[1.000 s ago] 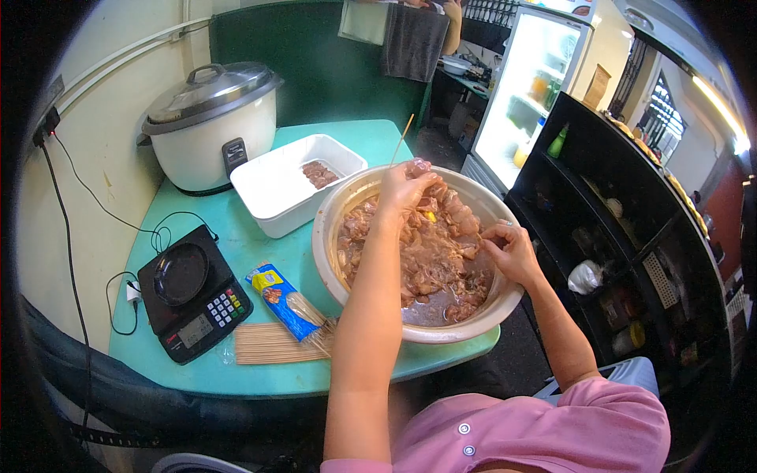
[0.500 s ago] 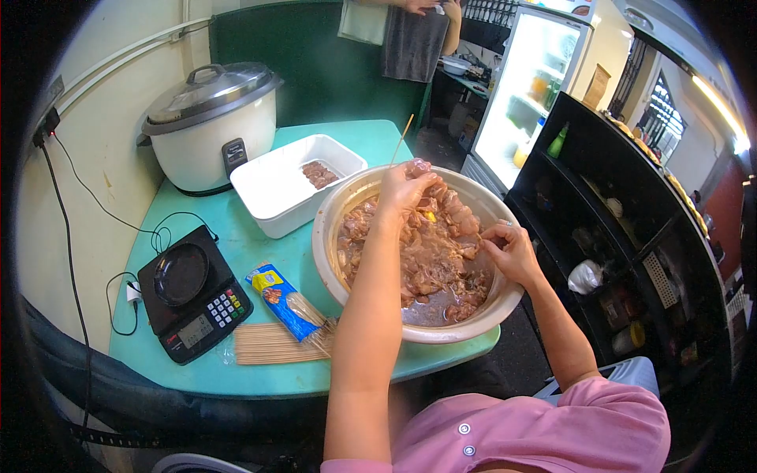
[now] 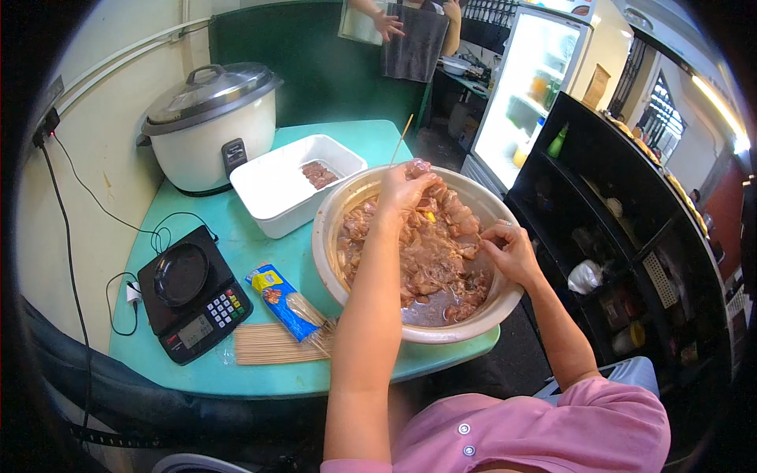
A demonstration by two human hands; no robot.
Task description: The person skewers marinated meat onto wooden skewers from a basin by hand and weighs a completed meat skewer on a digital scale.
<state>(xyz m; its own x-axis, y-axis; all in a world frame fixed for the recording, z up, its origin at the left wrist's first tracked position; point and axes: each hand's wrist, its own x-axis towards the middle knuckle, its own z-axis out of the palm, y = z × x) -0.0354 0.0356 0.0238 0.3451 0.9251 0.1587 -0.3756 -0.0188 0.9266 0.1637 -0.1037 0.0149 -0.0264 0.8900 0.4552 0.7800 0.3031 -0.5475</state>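
A wide cream bowl (image 3: 325, 272) holds raw meat pieces (image 3: 430, 256) in brownish liquid. My left hand (image 3: 402, 193) is closed on meat over the bowl's far left part, and a thin wooden skewer (image 3: 404, 138) sticks up beside it. Over the bowl's right side, my right hand (image 3: 509, 251) is pinched at the fingertips; what it holds, if anything, is too small to make out. Behind the bowl's left edge stands a white tray (image 3: 272, 189) with a little meat (image 3: 318, 175) in it.
On the green table (image 3: 181, 378) are a rice cooker (image 3: 213, 142), a black scale (image 3: 193, 293), a blue skewer packet (image 3: 285, 303) and loose skewers (image 3: 276, 344). A black shelf (image 3: 607, 236) stands at right, and another person's hand (image 3: 388, 26) shows at the back.
The other person's hand at the back has come down and to the left, with its fingers spread. My hands and the bowl have not visibly moved.
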